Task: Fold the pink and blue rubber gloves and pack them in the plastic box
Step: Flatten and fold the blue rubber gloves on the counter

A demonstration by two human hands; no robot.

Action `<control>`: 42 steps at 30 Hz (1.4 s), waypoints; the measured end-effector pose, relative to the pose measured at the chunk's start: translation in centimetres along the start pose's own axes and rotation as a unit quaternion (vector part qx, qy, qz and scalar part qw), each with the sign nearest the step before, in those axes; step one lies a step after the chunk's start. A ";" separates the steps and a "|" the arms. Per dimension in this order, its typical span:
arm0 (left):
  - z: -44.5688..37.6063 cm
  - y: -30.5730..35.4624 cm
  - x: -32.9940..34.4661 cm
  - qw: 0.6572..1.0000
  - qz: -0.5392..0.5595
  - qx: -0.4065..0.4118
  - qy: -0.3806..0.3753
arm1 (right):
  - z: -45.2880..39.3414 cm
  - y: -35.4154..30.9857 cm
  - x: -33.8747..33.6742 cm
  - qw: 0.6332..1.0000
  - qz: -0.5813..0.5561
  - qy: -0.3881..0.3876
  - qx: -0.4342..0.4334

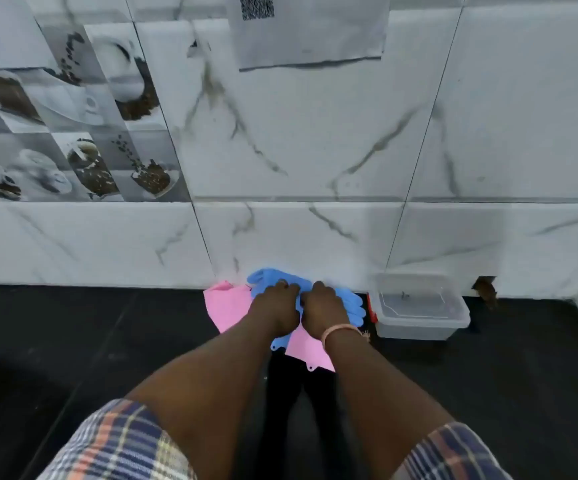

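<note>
Blue rubber gloves [349, 301], nubbed and crumpled, lie over flat pink rubber gloves [227, 304] on the black countertop [107, 341], just left of the clear plastic box [419, 308], against the marble-tiled wall [315, 150]. Blue fingertips point away from the person and rightward; pink cuffs point toward the person. Left hand [275, 308] and right hand [322, 306] rest side by side, fingers curled, gripping the blue gloves.
</note>
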State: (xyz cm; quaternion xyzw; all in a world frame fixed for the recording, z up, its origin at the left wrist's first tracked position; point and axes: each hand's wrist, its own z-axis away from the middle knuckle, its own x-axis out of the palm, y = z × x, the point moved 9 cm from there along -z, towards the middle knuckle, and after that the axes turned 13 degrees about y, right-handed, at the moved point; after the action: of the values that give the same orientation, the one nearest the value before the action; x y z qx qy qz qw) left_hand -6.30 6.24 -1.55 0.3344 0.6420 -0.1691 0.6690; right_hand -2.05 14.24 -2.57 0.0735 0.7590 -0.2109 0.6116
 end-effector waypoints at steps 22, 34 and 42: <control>8.1 -4.6 6.4 0.539 0.696 -0.473 0.031 | 2.5 0.7 -13.0 0.845 -0.441 0.281 0.115; 18.8 -5.6 4.7 0.461 0.793 -0.373 -0.139 | 17.9 -6.7 -0.4 0.866 -0.476 0.019 0.154; 22.4 -10.2 3.6 0.625 0.704 -0.308 -0.136 | 21.7 -6.7 1.2 0.936 -0.291 0.028 0.197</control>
State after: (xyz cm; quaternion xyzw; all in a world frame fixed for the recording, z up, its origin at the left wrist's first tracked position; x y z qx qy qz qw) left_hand 4.12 -15.29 -8.43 0.4322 0.1269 0.5179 0.7273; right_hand 14.66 -0.84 -5.76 -0.0259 0.7068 -0.5233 0.4753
